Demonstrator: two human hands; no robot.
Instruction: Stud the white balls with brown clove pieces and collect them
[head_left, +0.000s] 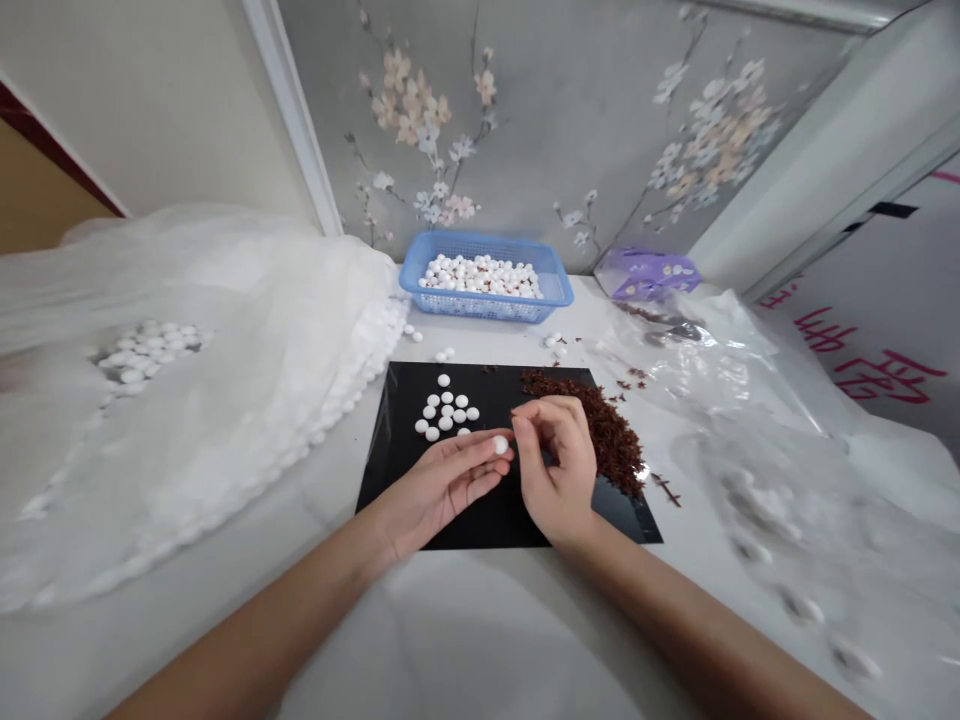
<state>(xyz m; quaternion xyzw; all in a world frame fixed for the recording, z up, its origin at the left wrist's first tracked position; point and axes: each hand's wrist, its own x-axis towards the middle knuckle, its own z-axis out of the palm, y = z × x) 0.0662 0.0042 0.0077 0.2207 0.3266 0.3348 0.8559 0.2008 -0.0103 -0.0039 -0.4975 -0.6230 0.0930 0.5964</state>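
Between the thumb and fingers of my left hand (457,475) is a small white ball (500,445). Close beside it on the right, my right hand (556,460) is closed in a pinch. A tiny dark reddish speck shows at its fingertips, too small to name. Both hands are over a black mat (487,525). Several loose white balls (446,411) lie on the mat beyond my left hand. A heap of small reddish-brown, spiky pieces (611,430) covers the mat's right side, partly hidden by my right hand.
At the back, a blue plastic basket (484,306) holds many white balls with some brown bits. A large white translucent bag (247,400) with white balls fills the left. Clear plastic bags (810,500) and a purple packet (649,274) lie right on the white table (450,640).
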